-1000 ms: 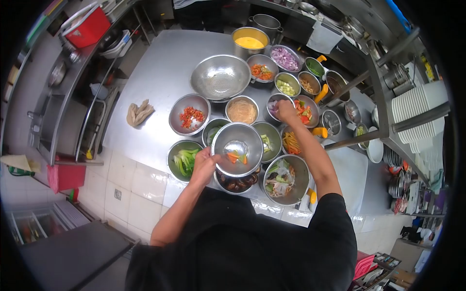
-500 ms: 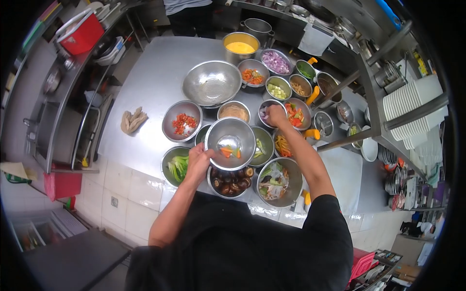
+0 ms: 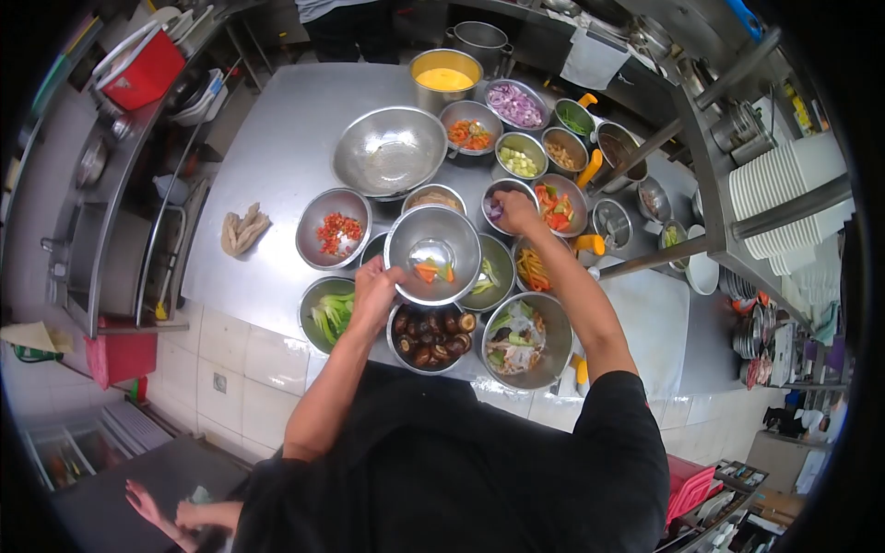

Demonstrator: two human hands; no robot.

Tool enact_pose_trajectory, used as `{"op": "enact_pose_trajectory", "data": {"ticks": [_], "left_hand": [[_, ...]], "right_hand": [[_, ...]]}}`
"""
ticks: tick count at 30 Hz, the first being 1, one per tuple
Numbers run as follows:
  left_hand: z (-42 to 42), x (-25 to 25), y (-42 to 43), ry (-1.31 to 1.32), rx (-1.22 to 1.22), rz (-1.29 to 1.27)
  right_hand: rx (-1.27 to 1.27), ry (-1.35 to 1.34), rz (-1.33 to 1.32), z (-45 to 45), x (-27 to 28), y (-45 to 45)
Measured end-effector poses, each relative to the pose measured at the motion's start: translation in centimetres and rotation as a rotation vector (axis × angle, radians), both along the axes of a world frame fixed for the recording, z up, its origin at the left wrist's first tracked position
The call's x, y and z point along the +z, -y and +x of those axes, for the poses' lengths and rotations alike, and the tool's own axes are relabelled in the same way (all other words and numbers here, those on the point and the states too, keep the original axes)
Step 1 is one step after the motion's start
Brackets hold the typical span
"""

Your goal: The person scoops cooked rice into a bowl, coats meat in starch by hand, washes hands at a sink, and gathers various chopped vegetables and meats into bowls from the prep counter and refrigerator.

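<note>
My left hand (image 3: 376, 288) grips the rim of a steel bowl (image 3: 406, 244), which is held above the other bowls. A few orange and green pepper pieces (image 3: 433, 271) lie in its bottom. Over to the right, my right hand (image 3: 516, 213) reaches down into a small bowl (image 3: 524, 188) of purple onion pieces (image 3: 495, 208). Its fingers are curled inward and their tips are hidden, so what they pinch does not show. Beside that bowl stands one with red pepper pieces (image 3: 556, 210). Dark mushrooms (image 3: 430, 337) fill a bowl below the held one.
Around my hands stand bowls of chopped red chilli (image 3: 338, 232), leafy greens (image 3: 333, 316) and mixed scraps (image 3: 518, 343). A large strainer bowl (image 3: 389, 152) sits farther back. A metal shelf post (image 3: 650, 255) juts in from the right. Another person's hands (image 3: 171, 511) show at lower left.
The view has shifted slightly. My left hand still holds the bowl, and my right hand stays in the onion bowl. Another person's hands have appeared at lower left.
</note>
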State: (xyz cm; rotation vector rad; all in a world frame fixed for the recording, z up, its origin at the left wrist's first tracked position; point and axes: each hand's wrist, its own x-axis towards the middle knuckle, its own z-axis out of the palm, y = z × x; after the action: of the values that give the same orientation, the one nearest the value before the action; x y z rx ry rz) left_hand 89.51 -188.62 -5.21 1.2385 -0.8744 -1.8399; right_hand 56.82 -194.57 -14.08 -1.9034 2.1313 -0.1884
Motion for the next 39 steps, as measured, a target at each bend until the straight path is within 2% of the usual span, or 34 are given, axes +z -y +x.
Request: {"op": "enact_pose_trajectory", "data": {"ticks": [6,9,15,24,28,34,39], "left_hand": [[-0.8,-0.7,0.8,0.01,0.014,-0.013],[-0.7,-1.5,1.3,0.022,0.006,-0.043],[-1.6,-1.2,1.4,0.011,0.021,-0.028],[-1.7,-1.6,1.9,0.028,0.034,-0.051],[-2.1,-2.3,2.2,0.045,-0.005,-0.021],[-2.9,-2.4,2.3,0.036,-0.019,0.009],[-3.2,-2.5,2.7,0.064,-0.034,0.013]], "right_hand": [[-0.013,0.039,-0.063,0.2,-1.1,0.5],[-0.076,0.027,0.075,0.7,0.1,0.4],[-0.207,0.007,0.069,2.1,1.7,0.0],[-0.095,0.075,-0.028,0.1,2.3,-0.4],[-0.143,0.163,-0.137,-1.1,1.6,-0.5],[-0.082,0.082,0.076,0.3,1.9,-0.7],[-0.149,0.019,0.013,0.7,0.4,-0.6]]}}
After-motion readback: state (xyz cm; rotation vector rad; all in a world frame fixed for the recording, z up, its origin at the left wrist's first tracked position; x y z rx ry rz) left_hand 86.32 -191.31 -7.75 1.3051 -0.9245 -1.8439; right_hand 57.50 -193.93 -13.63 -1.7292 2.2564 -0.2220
